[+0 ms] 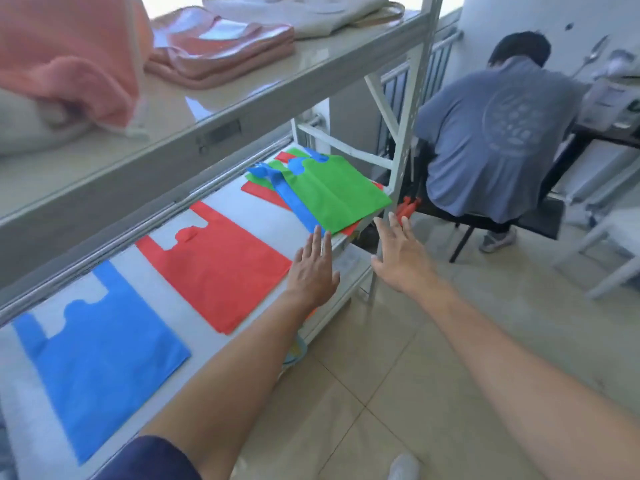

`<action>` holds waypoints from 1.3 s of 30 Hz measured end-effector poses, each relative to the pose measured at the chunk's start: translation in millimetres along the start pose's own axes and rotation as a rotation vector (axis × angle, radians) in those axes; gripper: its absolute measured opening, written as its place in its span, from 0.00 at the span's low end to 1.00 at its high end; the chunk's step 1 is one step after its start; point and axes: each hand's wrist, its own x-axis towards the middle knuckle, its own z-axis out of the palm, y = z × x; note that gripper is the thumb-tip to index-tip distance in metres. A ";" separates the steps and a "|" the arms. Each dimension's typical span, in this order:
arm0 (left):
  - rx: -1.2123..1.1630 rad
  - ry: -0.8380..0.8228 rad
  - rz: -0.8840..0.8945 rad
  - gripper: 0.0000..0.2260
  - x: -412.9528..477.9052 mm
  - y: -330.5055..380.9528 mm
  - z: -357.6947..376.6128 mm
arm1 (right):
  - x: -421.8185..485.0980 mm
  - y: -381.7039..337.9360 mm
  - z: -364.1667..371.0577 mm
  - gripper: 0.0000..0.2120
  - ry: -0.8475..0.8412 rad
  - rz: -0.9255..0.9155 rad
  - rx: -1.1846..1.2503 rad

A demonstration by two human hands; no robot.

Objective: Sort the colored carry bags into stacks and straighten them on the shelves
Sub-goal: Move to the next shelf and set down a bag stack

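Hands flat and empty: left hand [313, 268] over the shelf [346, 268] front edge, right hand [401, 259] past it, near the green bag [339, 192].

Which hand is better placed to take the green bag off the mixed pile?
Left, likely. The left hand is open over the shelf, fingertips at the green bag's near edge. The right hand is open too, but out past the shelf front, by the post.
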 end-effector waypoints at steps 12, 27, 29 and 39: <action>-0.347 0.045 -0.552 0.28 141.9 -4.9 30.8 | 209.6 23.3 42.3 0.40 -0.237 -0.276 -0.088; -1.173 0.396 -1.283 0.24 274.4 -49.1 63.7 | 334.5 2.5 127.9 0.39 -0.413 -0.389 -0.054; -1.215 0.430 -1.337 0.23 279.0 -49.4 60.4 | 339.3 -0.9 133.3 0.42 -0.422 -0.376 -0.060; -1.077 0.318 -1.344 0.13 282.9 -56.5 69.3 | 371.0 13.6 135.9 0.24 -0.431 -0.391 0.106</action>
